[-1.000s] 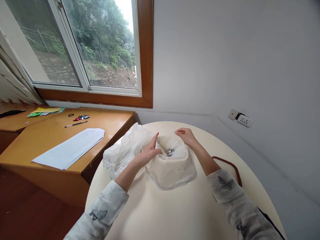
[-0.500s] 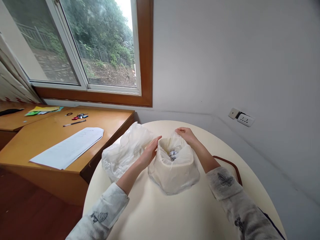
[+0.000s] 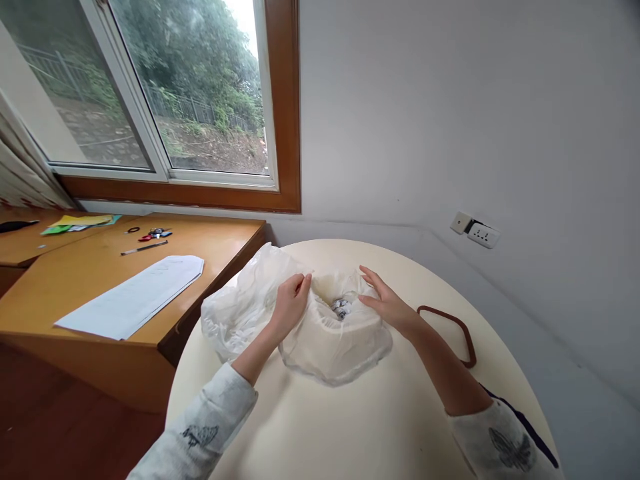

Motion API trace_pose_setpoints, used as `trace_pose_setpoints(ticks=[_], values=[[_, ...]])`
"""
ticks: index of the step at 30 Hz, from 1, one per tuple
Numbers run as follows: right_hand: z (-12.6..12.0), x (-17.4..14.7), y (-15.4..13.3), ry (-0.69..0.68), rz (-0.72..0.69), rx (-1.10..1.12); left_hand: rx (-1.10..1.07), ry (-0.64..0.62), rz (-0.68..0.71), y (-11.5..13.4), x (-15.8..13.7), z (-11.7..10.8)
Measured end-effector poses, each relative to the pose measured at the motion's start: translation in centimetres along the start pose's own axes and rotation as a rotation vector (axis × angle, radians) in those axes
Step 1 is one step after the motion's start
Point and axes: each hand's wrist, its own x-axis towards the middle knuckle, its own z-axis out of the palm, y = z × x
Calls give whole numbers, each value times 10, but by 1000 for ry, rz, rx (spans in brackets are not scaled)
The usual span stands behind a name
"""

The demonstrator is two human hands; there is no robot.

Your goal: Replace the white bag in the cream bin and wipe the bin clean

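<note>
Working a thin white liner (image 3: 335, 357) around a container's mouth

In the head view, the left hand (image 3: 290, 303) has its fingers curled and its thumb pressed in, apparently pinching the liner's edge at the near-left of the opening. The right hand (image 3: 393, 307) is opened wide, thumb and fingers apart beside the opposite rim; they meet the liner there, but whether they grip it I cannot tell. Between the two sets of fingers sits the container (image 3: 326, 289), with crumpled paper (image 3: 341, 308) inside.

The work looks well advanced: the liner goes down into the mouth, over the near rim and outside in a skirt below the fingers. What seems unfinished is the slack: the plastic stands loose beside both sets of fingertips and puckers at the rim, and the skirt spreads unevenly.

For moving, the tightest side is left of the left fingers, where a loose plastic bag (image 3: 243, 307) is bunched close by. Toward the body from the fingers, the round table (image 3: 320, 437) offers broad open room. Beyond the fingertips, a narrower strip runs to the table's far edge and the wall (image 3: 400, 133). Right of the right fingers, past the wrist, lies a brown looped strip (image 3: 465, 333), near the forearm.
</note>
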Motion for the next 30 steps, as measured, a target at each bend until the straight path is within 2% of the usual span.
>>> trace_pose_setpoints(ticks=[8,11,13,14,16,19,22,25,30], values=[[-3,-7,12,-2,-13,27,91,-10,47,-5,-4,-16],[-5,-6,9,65,-90,-16,117,36,92,5,-8,-24],[-6,-8,0,157,-190,-96,154,21,198,19,-13,-30],[-7,-11,-7,179,-246,-149,181,-43,270,27,-15,-33],[-9,-18,-22,103,-339,-257,227,-296,391,43,-21,-39],[-12,-29,-40,-206,-385,-372,212,-665,429,60,-26,-46],[-14,-34,-41,-379,-407,-426,140,-810,409,66,-26,-52],[-13,-34,-32,-374,-419,-435,140,-808,426,65,-23,-54],[-8,-35,-26,-226,-385,-451,155,-574,396,65,-22,-50]])
